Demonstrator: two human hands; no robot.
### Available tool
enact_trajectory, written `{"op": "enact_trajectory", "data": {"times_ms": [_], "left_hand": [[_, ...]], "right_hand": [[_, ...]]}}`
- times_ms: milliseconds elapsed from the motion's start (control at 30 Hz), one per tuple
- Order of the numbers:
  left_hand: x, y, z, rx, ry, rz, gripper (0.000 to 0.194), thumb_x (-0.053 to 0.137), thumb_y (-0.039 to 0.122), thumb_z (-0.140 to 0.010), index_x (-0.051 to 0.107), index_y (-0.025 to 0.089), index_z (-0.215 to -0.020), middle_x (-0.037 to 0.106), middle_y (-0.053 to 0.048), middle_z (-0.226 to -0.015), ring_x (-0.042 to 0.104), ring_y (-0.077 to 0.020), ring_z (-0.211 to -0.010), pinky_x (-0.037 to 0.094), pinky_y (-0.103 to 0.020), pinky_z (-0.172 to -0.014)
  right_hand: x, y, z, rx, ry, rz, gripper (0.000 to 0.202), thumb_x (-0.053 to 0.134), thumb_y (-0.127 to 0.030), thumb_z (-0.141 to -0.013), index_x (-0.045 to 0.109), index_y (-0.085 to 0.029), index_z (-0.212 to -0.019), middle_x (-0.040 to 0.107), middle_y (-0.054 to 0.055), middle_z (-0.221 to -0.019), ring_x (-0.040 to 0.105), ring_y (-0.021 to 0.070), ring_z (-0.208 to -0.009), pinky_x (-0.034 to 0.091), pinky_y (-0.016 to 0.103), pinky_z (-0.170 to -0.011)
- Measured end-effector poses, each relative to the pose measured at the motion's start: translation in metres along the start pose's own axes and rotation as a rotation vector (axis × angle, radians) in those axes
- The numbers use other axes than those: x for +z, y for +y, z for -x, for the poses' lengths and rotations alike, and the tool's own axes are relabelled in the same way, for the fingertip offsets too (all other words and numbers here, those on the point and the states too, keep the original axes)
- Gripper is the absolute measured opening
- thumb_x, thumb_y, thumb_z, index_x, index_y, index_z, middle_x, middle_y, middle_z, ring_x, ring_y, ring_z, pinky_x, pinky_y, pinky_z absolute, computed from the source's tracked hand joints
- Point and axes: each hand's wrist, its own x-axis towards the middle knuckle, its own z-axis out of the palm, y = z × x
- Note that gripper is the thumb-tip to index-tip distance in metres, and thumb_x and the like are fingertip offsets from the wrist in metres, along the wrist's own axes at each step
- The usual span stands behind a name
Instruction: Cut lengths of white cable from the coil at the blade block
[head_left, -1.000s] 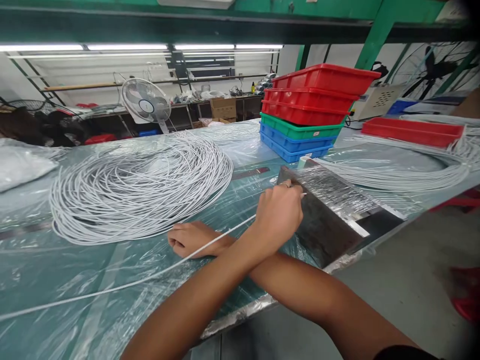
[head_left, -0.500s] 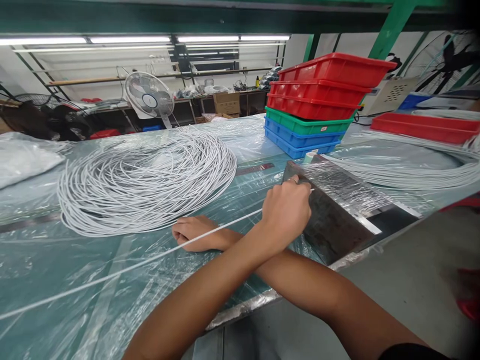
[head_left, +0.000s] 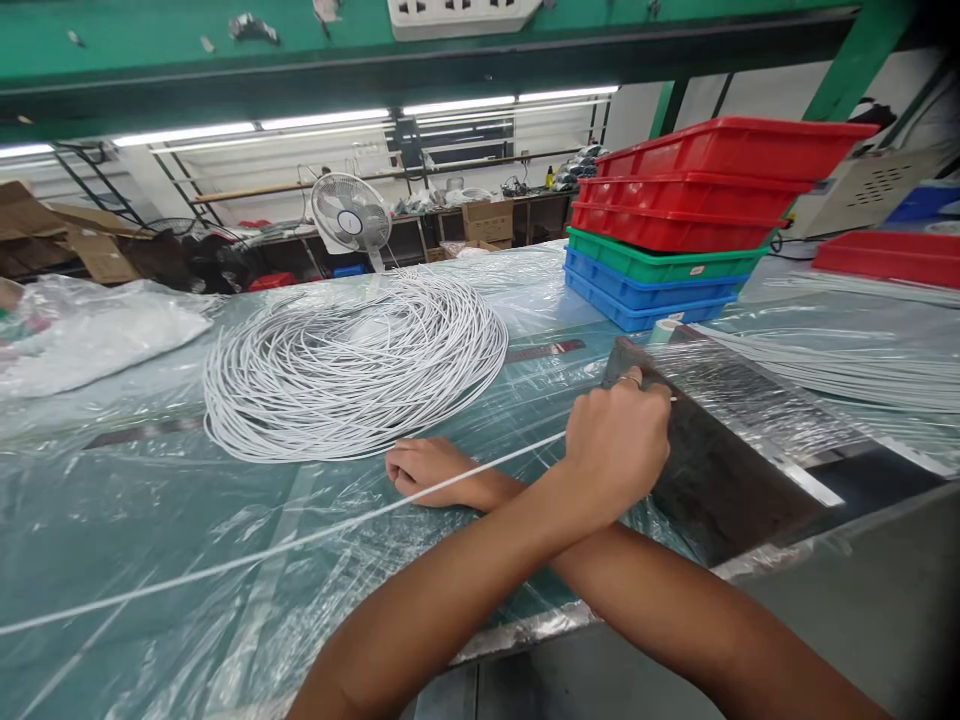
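My forearms cross, the left one on top. My left hand (head_left: 619, 438), on the right side, is closed round a white cable (head_left: 480, 466), whose short end pokes out past the fingers beside a dark metal plate (head_left: 720, 470). From that hand the cable runs down to the left edge of the view. My right hand (head_left: 429, 470) rests on the plastic-covered table (head_left: 150, 510), behind the cable, with its fingers curled; what they hold, if anything, is hidden. Just beyond it lies a large coil of white cable (head_left: 352, 370).
Red, green and blue trays (head_left: 664, 265) stand stacked behind the plate. More white cables (head_left: 847, 365) and a red tray (head_left: 892, 257) lie at the right. A clear plastic bag (head_left: 112, 330) is at the left. Farther back is a fan (head_left: 350, 215); a green beam (head_left: 187, 50) crosses overhead.
The view has turned left and slightly down, so the table, coil, trays and both hands appear farther right. Both hands keep their closed shape, and my left hand still grips the cable.
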Motion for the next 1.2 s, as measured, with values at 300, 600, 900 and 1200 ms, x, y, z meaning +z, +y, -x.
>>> {"op": "enact_trajectory", "data": {"times_ms": [300, 600, 900, 1200], "left_hand": [[-0.001, 0.002, 0.001, -0.008, -0.004, 0.002, 0.009, 0.055, 0.016, -0.099, 0.063, 0.016, -0.100, 0.046, -0.006, -0.118, 0.058, -0.0222, -0.074, 0.053, -0.033, -0.065], [0.001, 0.002, 0.001, -0.010, 0.027, -0.007, 0.007, 0.056, 0.017, -0.097, 0.063, 0.016, -0.098, 0.047, -0.005, -0.117, 0.057, -0.0228, -0.071, 0.053, -0.034, -0.061], [-0.001, 0.003, 0.001, -0.013, 0.011, 0.003, 0.010, 0.055, 0.014, -0.094, 0.063, 0.016, -0.101, 0.045, -0.005, -0.120, 0.058, -0.0227, -0.074, 0.054, -0.034, -0.065], [0.002, 0.003, 0.002, -0.025, 0.029, 0.012, 0.009, 0.055, 0.016, -0.095, 0.063, 0.017, -0.100, 0.044, -0.004, -0.123, 0.057, -0.0230, -0.073, 0.055, -0.036, -0.064]], "right_hand": [[0.001, 0.001, -0.001, -0.009, -0.003, 0.017, 0.006, 0.049, -0.019, -0.084, 0.055, -0.017, -0.085, 0.059, 0.000, -0.090, 0.050, 0.0130, -0.072, 0.028, 0.024, -0.058], [0.007, 0.005, -0.002, -0.013, 0.019, 0.002, 0.004, 0.050, -0.020, -0.082, 0.054, -0.018, -0.082, 0.058, -0.001, -0.087, 0.043, 0.0111, -0.065, 0.019, 0.024, -0.053], [0.012, 0.008, -0.004, -0.014, 0.045, -0.010, 0.003, 0.052, -0.020, -0.079, 0.053, -0.018, -0.081, 0.058, -0.002, -0.085, 0.041, 0.0102, -0.064, 0.014, 0.024, -0.054], [0.014, 0.007, -0.003, -0.005, 0.046, -0.008, 0.005, 0.053, -0.021, -0.078, 0.054, -0.018, -0.082, 0.058, -0.002, -0.086, 0.041, 0.0106, -0.066, 0.017, 0.023, -0.055]]}}
